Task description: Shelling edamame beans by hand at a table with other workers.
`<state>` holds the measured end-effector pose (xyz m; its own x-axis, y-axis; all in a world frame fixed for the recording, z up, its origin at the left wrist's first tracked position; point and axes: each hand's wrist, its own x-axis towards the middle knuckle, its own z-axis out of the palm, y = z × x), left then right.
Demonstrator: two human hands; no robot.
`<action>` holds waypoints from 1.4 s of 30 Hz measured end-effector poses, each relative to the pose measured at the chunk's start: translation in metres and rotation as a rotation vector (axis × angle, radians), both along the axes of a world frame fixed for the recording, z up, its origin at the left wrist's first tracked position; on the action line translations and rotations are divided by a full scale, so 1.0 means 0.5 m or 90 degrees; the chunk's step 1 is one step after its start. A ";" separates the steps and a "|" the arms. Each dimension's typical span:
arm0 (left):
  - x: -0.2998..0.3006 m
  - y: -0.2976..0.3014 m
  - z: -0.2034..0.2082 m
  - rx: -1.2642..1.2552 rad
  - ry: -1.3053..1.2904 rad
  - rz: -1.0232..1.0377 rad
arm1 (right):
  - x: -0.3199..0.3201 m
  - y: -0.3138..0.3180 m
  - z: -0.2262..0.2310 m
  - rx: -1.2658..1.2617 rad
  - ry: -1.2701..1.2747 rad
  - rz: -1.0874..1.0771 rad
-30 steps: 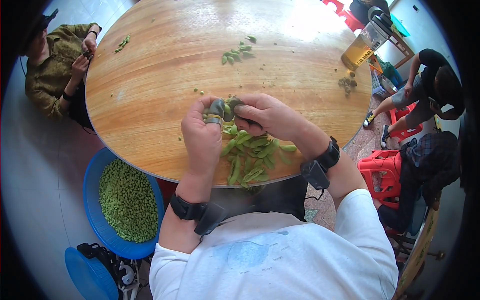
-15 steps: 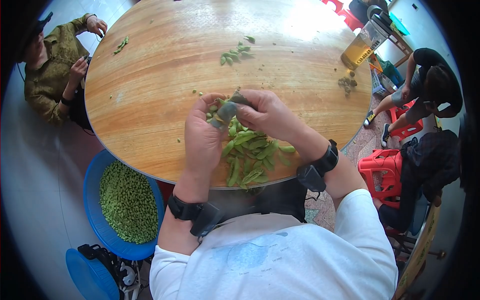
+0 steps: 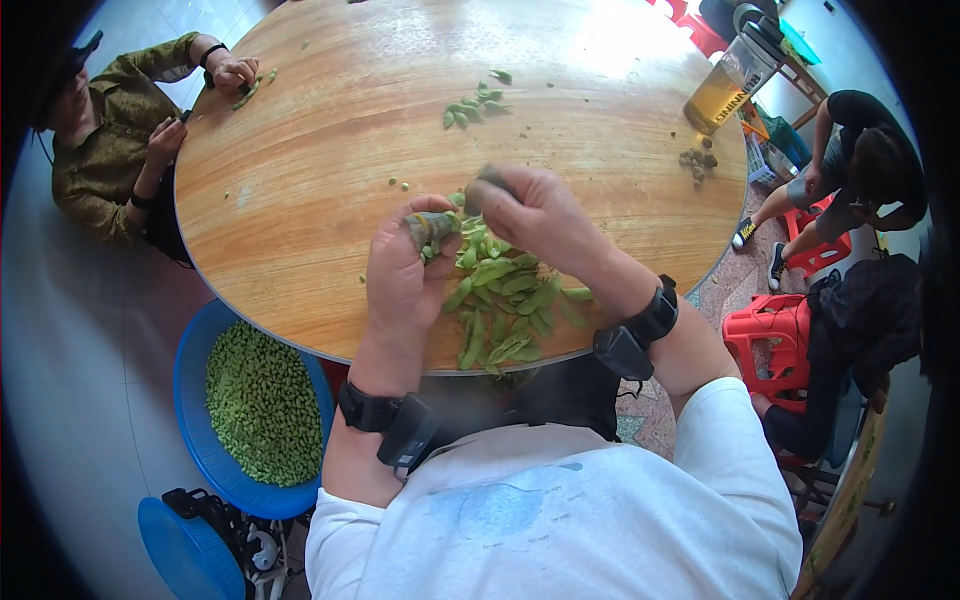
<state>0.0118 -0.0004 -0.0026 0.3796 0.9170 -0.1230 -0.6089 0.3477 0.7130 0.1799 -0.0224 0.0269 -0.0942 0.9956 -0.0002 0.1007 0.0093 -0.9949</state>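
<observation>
My left hand [image 3: 400, 268] is curled over the near part of the wooden table [image 3: 320, 190], with several green shelled beans [image 3: 432, 252] in its fingers. A grey-green wrapping with a yellow band covers its thumb. To its right, my right hand [image 3: 530, 208] is closed in a pinch; its wrapped fingertip is blurred, and what it grips cannot be made out. A bit of green shows between the hands. Beneath them lies a pile of green soybean pods [image 3: 510, 300], some split, reaching to the table's near edge.
A blue basin [image 3: 185, 400] full of shelled beans stands low at the left, above another blue basin [image 3: 185, 550]. Farther out lie a few pods [image 3: 470, 108] and a jug of amber liquid [image 3: 722, 95]. One person [image 3: 115, 140] sits left; others sit right near red stools [image 3: 765, 335].
My hands have drawn apart: the right hand lifted slightly up from the left, whose wrapped thumb now shows plainly. The person at the left has reached a hand onto the pods there.
</observation>
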 end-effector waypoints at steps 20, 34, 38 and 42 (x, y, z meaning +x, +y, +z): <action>0.005 -0.012 0.026 0.001 0.110 -0.022 | 0.019 0.004 0.006 0.305 -0.427 0.075; 0.006 -0.005 -0.004 -0.023 -0.010 0.033 | -0.006 -0.003 -0.009 0.205 -0.249 0.017; 0.011 -0.006 -0.004 0.036 0.059 0.075 | 0.006 0.001 0.001 -0.061 0.003 0.156; 0.013 -0.012 0.001 0.078 0.145 0.111 | 0.018 0.002 -0.002 -0.148 0.072 0.219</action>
